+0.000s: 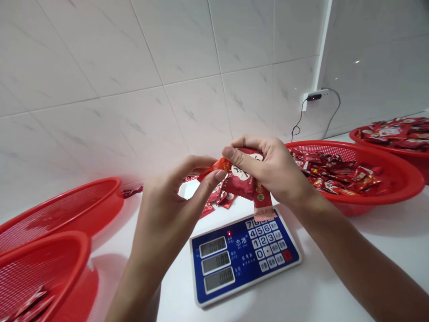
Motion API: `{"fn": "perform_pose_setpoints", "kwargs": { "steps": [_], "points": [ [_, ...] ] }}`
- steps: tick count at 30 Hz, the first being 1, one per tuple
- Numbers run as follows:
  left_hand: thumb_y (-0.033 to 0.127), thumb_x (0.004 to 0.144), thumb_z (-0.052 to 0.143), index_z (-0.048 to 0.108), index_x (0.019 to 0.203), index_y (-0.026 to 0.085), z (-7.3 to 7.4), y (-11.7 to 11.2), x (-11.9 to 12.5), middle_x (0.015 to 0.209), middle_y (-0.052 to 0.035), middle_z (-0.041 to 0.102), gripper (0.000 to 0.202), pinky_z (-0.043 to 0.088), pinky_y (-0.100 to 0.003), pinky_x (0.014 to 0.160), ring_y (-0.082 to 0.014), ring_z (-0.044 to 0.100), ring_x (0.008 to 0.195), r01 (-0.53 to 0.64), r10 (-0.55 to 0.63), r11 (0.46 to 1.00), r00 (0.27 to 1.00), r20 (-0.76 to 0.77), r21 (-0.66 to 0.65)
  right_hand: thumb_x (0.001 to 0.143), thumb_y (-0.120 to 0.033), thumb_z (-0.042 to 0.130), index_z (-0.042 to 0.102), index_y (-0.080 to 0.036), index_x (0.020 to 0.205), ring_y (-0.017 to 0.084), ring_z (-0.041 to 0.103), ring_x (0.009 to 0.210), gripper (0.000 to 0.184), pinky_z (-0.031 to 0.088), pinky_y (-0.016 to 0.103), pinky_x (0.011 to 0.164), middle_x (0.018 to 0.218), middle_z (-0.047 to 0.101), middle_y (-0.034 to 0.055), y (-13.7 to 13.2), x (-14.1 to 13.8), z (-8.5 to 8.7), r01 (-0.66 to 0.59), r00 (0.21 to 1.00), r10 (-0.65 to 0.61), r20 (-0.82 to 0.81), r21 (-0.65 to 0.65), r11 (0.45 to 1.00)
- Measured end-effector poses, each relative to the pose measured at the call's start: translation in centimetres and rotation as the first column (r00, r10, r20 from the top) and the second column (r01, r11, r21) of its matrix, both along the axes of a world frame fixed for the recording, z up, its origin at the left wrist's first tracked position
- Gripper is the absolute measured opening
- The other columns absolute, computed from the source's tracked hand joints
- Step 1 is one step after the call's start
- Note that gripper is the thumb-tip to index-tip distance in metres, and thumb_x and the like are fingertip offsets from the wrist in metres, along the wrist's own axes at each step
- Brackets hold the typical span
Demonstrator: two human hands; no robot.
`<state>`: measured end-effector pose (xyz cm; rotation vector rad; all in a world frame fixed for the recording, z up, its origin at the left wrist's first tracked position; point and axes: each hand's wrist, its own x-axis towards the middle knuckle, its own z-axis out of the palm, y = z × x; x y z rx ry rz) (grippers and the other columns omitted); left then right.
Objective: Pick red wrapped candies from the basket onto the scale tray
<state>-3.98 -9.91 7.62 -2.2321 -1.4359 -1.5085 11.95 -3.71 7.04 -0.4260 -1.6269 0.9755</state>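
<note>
Both my hands hold a red foil snack packet (239, 176) above a digital weighing scale (244, 257). My left hand (164, 210) pinches the packet's orange-red end between thumb and fingers. My right hand (264, 170) grips its upper part, and a strip of red wrapper (263, 201) hangs below that hand. Several small red packets (217, 199) lie on the scale's white pan (186, 190), which my hands partly hide. The scale has a blue keypad and lit displays whose digits are too small to read.
A red mesh basket (355, 172) full of red packets stands to the right, with another (418, 152) behind it. Two stacked red baskets (56, 214) sit at the left, the nearer holding a few packets. White tiles form the wall, where a cable runs from a socket (315, 96).
</note>
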Motion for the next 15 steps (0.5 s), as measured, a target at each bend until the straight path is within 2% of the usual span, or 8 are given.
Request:
{"fn": "perform_pose_setpoints", "kwargs": {
  "steps": [6,8,10,11,13,15],
  "points": [
    [0.029,0.085,0.070,0.070,0.092,0.025,0.1,-0.2,0.0,0.082,0.0051,0.074,0.008,0.051,-0.017,0.067,-0.0097,0.068,0.074,0.016,-0.016,1.000,1.000,0.013,-0.011,0.077,-0.043,0.074,0.069,-0.017,0.078,0.013,0.063,0.069,0.026,0.050,0.024,0.063,0.075,0.067,0.0001,-0.2,-0.1,0.1,-0.001,1.000,0.000,-0.011,-0.043,0.999],
    [0.035,0.086,0.068,0.070,0.094,0.024,-0.1,0.1,0.1,0.085,0.0023,0.075,0.014,0.052,-0.020,0.072,-0.0124,0.069,0.079,0.099,-0.092,0.994,0.989,0.115,-0.051,0.074,-0.041,0.077,0.069,-0.018,0.077,0.012,0.061,0.063,0.025,0.049,0.023,0.057,0.071,0.066,-0.0006,-0.3,0.0,0.1,-0.036,0.999,0.031,-0.043,-0.104,0.994],
    [0.051,0.092,0.054,0.069,0.101,0.024,-0.6,0.8,0.2,0.093,-0.0021,0.074,0.033,0.053,-0.026,0.079,-0.0164,0.069,0.088,0.251,-0.210,0.963,0.925,0.317,-0.095,0.073,-0.042,0.078,0.067,-0.019,0.075,0.010,0.058,0.054,0.026,0.048,0.022,0.050,0.065,0.064,-0.0014,-0.2,0.1,0.2,-0.147,0.987,0.129,-0.096,-0.215,0.966],
    [0.059,0.094,0.041,0.069,0.103,0.023,-1.1,1.4,0.3,0.096,-0.0042,0.073,0.046,0.054,-0.030,0.082,-0.0178,0.068,0.090,0.347,-0.269,0.930,0.864,0.425,-0.118,0.074,-0.043,0.078,0.066,-0.019,0.074,0.010,0.056,0.050,0.027,0.047,0.021,0.046,0.062,0.063,-0.0017,-0.2,0.2,0.2,-0.227,0.972,0.200,-0.121,-0.284,0.931],
    [0.067,0.094,0.019,0.068,0.103,0.023,-2.2,2.5,0.5,0.097,-0.0070,0.072,0.067,0.054,-0.033,0.084,-0.0184,0.067,0.090,0.522,-0.333,0.830,0.747,0.575,-0.198,0.076,-0.047,0.075,0.063,-0.019,0.070,0.008,0.051,0.043,0.031,0.044,0.019,0.039,0.056,0.060,-0.0016,0.0,0.3,0.1,-0.381,0.924,0.353,-0.148,-0.444,0.811],
    [0.068,0.094,0.013,0.068,0.095,0.021,-3.4,3.4,0.7,0.089,-0.0067,0.071,0.072,0.054,-0.032,0.080,-0.0170,0.066,0.081,0.577,-0.314,0.740,0.750,0.582,-0.346,0.081,-0.048,0.069,0.060,-0.017,0.066,0.007,0.049,0.040,0.035,0.044,0.017,0.037,0.052,0.057,-0.0013,0.2,0.1,-0.1,-0.480,0.861,0.480,-0.167,-0.576,0.661]
  ]
}}
